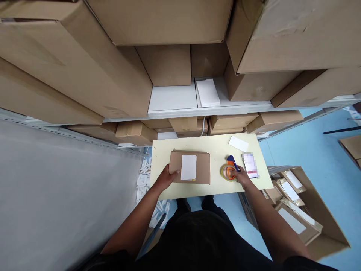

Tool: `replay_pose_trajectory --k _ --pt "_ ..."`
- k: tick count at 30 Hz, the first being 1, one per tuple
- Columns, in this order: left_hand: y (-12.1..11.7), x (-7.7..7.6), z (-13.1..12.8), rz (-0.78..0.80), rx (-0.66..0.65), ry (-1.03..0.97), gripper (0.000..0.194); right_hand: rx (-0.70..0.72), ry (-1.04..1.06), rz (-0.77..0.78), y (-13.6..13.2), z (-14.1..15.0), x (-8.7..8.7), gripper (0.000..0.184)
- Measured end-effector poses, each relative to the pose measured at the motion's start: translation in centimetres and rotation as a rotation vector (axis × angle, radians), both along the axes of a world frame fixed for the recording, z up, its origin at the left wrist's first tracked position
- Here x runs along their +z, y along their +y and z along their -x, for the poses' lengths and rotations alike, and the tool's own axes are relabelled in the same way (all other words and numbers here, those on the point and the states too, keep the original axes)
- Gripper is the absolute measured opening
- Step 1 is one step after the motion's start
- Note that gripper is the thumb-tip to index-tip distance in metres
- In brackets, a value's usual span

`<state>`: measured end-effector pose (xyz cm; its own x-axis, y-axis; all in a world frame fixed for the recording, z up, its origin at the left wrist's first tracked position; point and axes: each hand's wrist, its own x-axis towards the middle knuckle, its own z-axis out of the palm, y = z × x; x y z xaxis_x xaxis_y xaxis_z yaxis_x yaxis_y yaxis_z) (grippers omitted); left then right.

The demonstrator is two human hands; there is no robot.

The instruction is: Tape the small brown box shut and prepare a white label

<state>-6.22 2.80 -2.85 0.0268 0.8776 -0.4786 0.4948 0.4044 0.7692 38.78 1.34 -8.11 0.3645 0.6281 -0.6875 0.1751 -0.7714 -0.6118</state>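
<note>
A brown cardboard box (203,167) with a white label (188,168) on its top lies on the pale table (217,146). My left hand (167,177) grips the box at its left edge, thumb on top and the other fingers out of sight. To the right of the box, my right hand (240,176) is closed around an orange and blue tape dispenser (230,162) with a roll of tape in it. A phone (250,165) lies just right of that hand, and a white slip of paper (238,143) is near the table's far edge.
Shelves (172,98) loaded with large cardboard boxes (169,22) rise beyond the table. On the right, an open carton (327,210) on the blue floor holds several labelled parcels. A grey wall (67,188) stands at left, with scattered white paper (143,180) beside the table.
</note>
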Motion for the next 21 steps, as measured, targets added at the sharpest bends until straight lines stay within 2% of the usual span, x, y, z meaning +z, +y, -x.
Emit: replay_pose_trajectory --k 2,4,6,9,12,15,18,21 --pt "-0.2 -0.1 0.0 -0.018 0.01 -0.021 0.066 0.014 -0.056 -0.012 0.1 0.8 1.2 0.063" --pt "-0.4 -0.1 0.0 -0.052 0.013 -0.068 0.065 0.007 -0.044 -0.075 0.8 1.3 3.3 0.06" --pt "-0.6 -0.1 0.1 -0.088 0.022 -0.128 0.065 0.026 0.022 -0.192 2.0 1.9 6.6 0.061" --pt "-1.1 0.0 0.7 -0.105 0.078 -0.161 0.069 0.11 0.041 -0.394 5.1 3.4 13.0 0.063" --pt "-2.0 -0.1 1.5 -0.088 0.135 -0.092 0.074 0.259 -0.03 -0.569 9.6 6.7 19.9 0.052" --pt "-3.2 -0.1 2.5 -0.104 0.145 -0.022 0.073 0.479 -0.098 -0.694 15.3 11.4 25.4 0.038" --pt "-4.6 -0.1 3.5 -0.153 0.134 0.012 0.068 0.661 -0.089 -0.786 21.7 16.5 29.1 0.031" --pt "-6.2 -0.3 4.5 -0.182 0.138 0.032 0.063 0.786 -0.147 -0.777 27.5 20.9 30.9 0.027"
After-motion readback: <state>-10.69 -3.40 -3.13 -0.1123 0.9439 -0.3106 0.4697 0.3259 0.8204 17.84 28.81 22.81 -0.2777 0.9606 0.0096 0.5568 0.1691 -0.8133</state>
